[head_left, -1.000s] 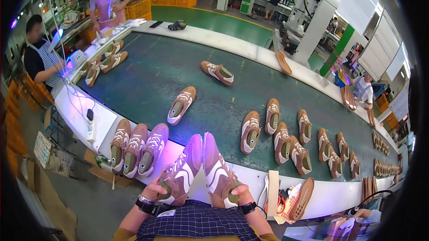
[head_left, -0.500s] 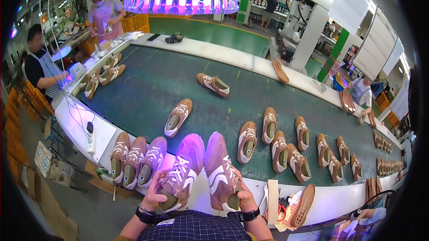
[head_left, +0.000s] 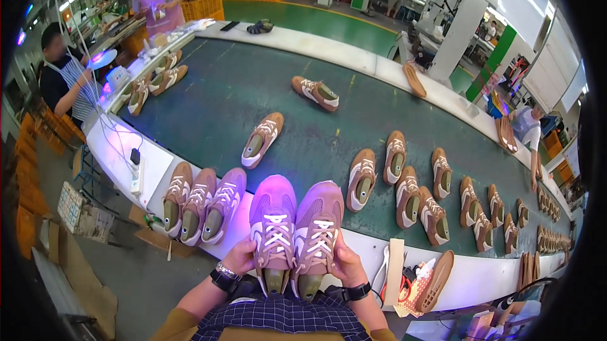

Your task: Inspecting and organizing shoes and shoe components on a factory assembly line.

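Note:
Side by side in front of me, two brown-and-white sneakers with white laces are held toes away, their soles facing down. My left hand (head_left: pixel 241 257) is closed on the heel side of the left sneaker (head_left: pixel 275 205). The right sneaker (head_left: pixel 319 214) is gripped by my right hand (head_left: pixel 349 262), fingers wrapped around its outer side. Each shoe has an olive-green last inside. Purple light falls on the toes. To the left, three matching sneakers (head_left: pixel 201 197) stand in a row on the white table edge.
A dark green conveyor belt (head_left: pixel 208 132) carries several more sneakers (head_left: pixel 414 195) at right. A loose brown sole (head_left: pixel 435 282), scissors and a cardboard strip (head_left: pixel 393 271) lie on the near edge. A power strip (head_left: pixel 136 176) sits at left. Co-workers stand around the belt.
The two sneakers have turned from angled apart to side by side, laces facing up. My view has shifted, and the overhead lamp has left the picture.

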Demonstrator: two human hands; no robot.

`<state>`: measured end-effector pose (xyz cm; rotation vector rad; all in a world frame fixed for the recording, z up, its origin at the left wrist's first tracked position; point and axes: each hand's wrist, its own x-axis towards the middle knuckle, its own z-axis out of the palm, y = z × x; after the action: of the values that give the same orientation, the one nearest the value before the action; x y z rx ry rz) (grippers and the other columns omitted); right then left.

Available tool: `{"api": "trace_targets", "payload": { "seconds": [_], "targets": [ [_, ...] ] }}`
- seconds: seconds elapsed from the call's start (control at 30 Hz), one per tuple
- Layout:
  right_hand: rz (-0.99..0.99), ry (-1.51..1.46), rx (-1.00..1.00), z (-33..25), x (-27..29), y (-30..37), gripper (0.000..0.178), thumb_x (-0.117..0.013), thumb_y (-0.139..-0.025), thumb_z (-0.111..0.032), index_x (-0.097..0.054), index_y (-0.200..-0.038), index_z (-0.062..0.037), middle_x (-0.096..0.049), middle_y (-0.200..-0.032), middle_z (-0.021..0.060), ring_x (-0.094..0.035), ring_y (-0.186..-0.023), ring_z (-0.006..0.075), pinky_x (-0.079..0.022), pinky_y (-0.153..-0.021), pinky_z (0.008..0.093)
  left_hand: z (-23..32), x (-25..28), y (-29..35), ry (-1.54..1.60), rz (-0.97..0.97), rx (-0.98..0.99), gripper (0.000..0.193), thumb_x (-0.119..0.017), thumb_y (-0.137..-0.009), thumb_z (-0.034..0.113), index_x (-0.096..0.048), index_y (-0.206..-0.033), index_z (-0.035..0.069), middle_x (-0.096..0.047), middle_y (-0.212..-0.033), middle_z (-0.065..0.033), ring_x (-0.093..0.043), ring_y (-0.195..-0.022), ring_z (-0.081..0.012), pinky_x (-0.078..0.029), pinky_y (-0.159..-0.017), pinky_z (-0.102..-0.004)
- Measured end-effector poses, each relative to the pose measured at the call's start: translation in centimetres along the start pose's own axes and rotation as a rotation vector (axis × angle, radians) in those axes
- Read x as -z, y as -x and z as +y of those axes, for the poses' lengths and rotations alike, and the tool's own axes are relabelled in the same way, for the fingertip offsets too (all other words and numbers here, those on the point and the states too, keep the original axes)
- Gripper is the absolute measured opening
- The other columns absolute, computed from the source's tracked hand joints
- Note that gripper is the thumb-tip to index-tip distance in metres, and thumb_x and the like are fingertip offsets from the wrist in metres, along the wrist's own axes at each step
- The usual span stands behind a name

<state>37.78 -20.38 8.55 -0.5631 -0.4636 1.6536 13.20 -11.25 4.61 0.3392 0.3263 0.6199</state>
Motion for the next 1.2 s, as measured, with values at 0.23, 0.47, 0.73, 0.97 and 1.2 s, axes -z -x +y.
{"api": "trace_targets", "payload": {
  "seconds": [0.23, 0.47, 0.73, 0.97, 1.2],
  "targets": [
    [-0.066, -0.068, -0.163, 0.1, 2.3, 0.1, 0.09, -0.072, -0.062, -0.009, -0.029, -0.141, -0.0044, -0.042, -0.136, 0.0146, -0.042, -0.125, 0.03, -0.033, -0.106, 0.0448, 0.3, -0.2, -0.3, -0.037, -0.053, -0.001, 0.075, -0.075, -0.076, 0.026, -0.037, -0.135, 0.001, -0.051, -0.129, -0.0127, -0.051, -0.118, -0.0263, -0.039, -0.103, -0.0424],
    [-0.004, -0.008, -0.159, 0.6, 1.9, 0.1, 0.092, -0.074, -0.06, -0.01, -0.03, -0.14, -0.0013, -0.041, -0.138, 0.0147, -0.042, -0.126, 0.0288, -0.033, -0.107, 0.0431, 0.3, 0.7, 0.2, -0.062, -0.045, 0.028, 0.072, -0.077, -0.073, 0.026, -0.042, -0.131, 0.0, -0.054, -0.125, -0.0114, -0.054, -0.115, -0.0241, -0.041, -0.1, -0.0397],
    [0.002, -0.092, -0.142, 1.2, 2.7, 0.1, 0.088, -0.074, -0.06, -0.012, -0.033, -0.137, 0.0033, -0.049, -0.129, 0.0171, -0.052, -0.116, 0.0307, -0.04, -0.101, 0.0433, 0.4, -0.4, 0.0, -0.08, -0.012, 0.011, 0.072, -0.075, -0.076, 0.025, -0.039, -0.133, 0.0, -0.052, -0.128, -0.0119, -0.052, -0.117, -0.0245, -0.039, -0.102, -0.0392],
    [0.085, -0.034, -0.083, 0.6, 3.4, -0.7, 0.081, -0.072, -0.069, -0.022, -0.034, -0.137, 0.0004, -0.049, -0.131, 0.0124, -0.05, -0.118, 0.026, -0.037, -0.103, 0.0393, 0.2, -0.4, -0.6, -0.072, 0.019, -0.062, 0.072, -0.073, -0.078, 0.025, -0.036, -0.135, 0.001, -0.05, -0.129, -0.0115, -0.05, -0.119, -0.0252, -0.038, -0.102, -0.0398],
    [0.474, 0.835, -0.226, 2.3, 7.3, 1.8, 0.068, -0.071, -0.076, -0.035, -0.048, -0.127, 0.002, -0.055, -0.12, 0.0132, -0.054, -0.109, 0.0245, -0.041, -0.095, 0.0329, 0.0, -0.3, -0.9, -0.043, 0.002, -0.056, 0.07, -0.071, -0.078, 0.021, -0.036, -0.135, 0.002, -0.049, -0.13, -0.0117, -0.048, -0.12, -0.0265, -0.037, -0.104, -0.0411]
  ]
}}
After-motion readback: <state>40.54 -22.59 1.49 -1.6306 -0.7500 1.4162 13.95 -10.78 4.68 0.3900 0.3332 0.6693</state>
